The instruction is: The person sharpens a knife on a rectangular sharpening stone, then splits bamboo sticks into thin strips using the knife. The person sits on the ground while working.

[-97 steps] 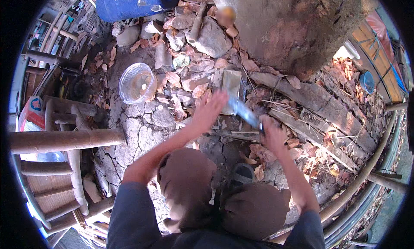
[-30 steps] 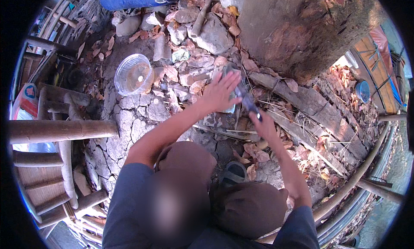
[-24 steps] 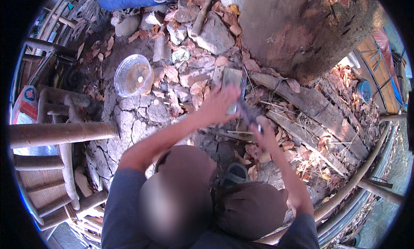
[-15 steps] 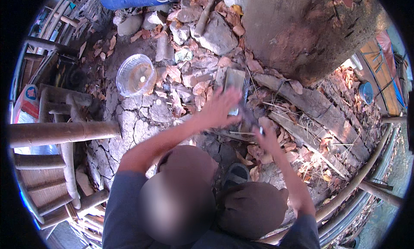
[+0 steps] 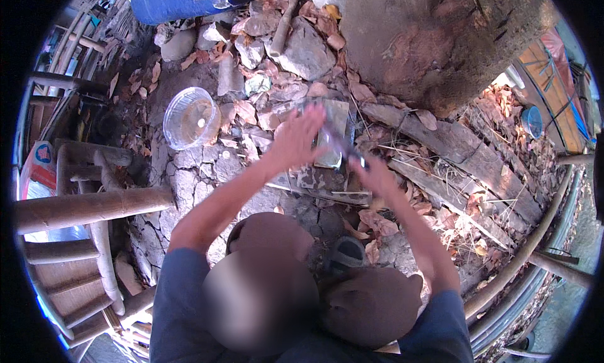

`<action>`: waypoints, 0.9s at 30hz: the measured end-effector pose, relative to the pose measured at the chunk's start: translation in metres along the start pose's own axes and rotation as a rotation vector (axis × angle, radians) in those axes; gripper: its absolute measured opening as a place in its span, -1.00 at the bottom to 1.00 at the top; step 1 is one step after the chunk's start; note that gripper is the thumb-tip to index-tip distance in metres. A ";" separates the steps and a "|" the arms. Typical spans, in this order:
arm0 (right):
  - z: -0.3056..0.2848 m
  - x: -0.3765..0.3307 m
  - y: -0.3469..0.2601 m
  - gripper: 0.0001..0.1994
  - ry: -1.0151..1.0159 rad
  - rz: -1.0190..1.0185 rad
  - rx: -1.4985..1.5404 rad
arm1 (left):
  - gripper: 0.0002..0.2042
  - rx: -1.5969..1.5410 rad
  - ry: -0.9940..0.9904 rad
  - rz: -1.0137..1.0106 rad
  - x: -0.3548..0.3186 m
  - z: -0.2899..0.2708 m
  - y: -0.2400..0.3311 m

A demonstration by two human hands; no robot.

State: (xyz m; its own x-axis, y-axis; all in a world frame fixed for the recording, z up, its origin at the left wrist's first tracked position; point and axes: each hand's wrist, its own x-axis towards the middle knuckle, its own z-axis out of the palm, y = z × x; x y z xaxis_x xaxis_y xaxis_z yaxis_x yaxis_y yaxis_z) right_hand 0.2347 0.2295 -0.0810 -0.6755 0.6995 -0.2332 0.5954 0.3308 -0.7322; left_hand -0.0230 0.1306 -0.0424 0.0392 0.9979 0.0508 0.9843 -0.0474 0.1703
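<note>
In the head view, the right hand (image 5: 377, 176) sits between four and five o'clock from the flat block (image 5: 340, 116), its grip wrapped around the dark handle (image 5: 357, 159) of a knife-like tool (image 5: 340, 143), whose blade slants over the block toward eleven o'clock. The left hand (image 5: 297, 135), at the block's nine o'clock side, grips nothing: its fingers are spread out over the blade's far part, probably to steady it while the right hand steers. The block lies lengthwise ahead of the knees (image 5: 270, 234), seemingly so both arms reach it evenly. Farther out at nine o'clock, the clear bowl (image 5: 172, 128), with a small pale disc (image 5: 201, 122) in it, sits perhaps for the left hand's convenience.

Blur smears the blade and the left fingertips, so whether they touch cannot be told; the tool's tip is lost too. The left hand and tool cover part of the block, and what supports it is hard to make out. At ten o'clock, the blue barrel (image 5: 182, 1) is cut off above.
</note>
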 end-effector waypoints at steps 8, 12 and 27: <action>-0.023 0.043 -0.027 -0.40 -0.148 0.097 0.063 | -0.10 0.321 0.094 -0.093 0.037 -0.002 -0.027; 0.003 -0.011 0.009 -0.38 -0.154 0.099 -0.107 | -0.14 -0.017 -0.152 0.008 -0.029 -0.006 0.013; -0.034 0.071 -0.044 -0.36 -0.230 0.121 -0.062 | -0.10 -0.016 0.128 -0.127 0.028 -0.015 -0.032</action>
State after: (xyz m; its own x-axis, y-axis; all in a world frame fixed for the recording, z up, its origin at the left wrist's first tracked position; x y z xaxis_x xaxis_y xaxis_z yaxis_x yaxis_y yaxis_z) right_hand 0.1754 0.2866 -0.0436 -0.6749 0.5763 -0.4608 0.6983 0.2970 -0.6512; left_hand -0.0560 0.1595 -0.0313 -0.1084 0.9823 0.1527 0.9770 0.0769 0.1988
